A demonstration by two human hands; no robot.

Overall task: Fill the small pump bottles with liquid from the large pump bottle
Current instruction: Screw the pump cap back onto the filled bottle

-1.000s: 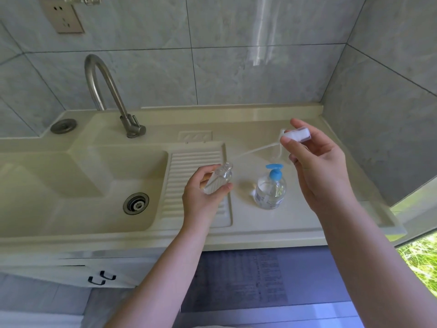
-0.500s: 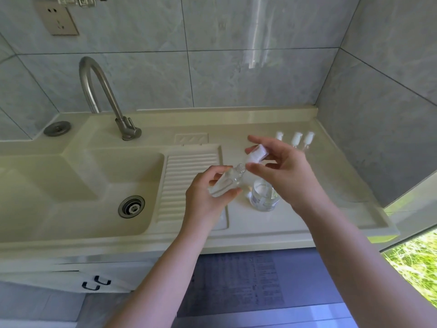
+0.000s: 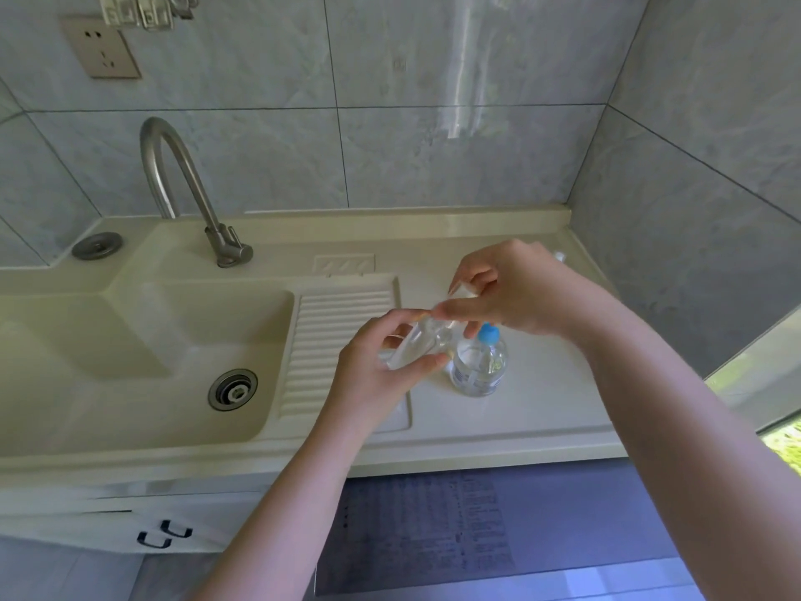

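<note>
Grey-tiled corner, cream sink surface (image 3: 542, 409) with ribbed drainboard; large pump bottle (image 3: 479, 366) with blue pump stands upright on it, just right of the drainboard, still holding clear liquid. Left hand (image 3: 381, 370) has fingers curled round a clear small pump bottle (image 3: 416, 344) held tilted above the surface, while right hand (image 3: 516, 288) pinches its pump top at the neck, so I'd judge this one at the capping or uncapping stage and can't tell which. Fill level unreadable, cap seating hidden by fingers, and only a sliver of another small bottle (image 3: 560, 255) shows behind the right hand, so the remaining count is unknown.
</note>
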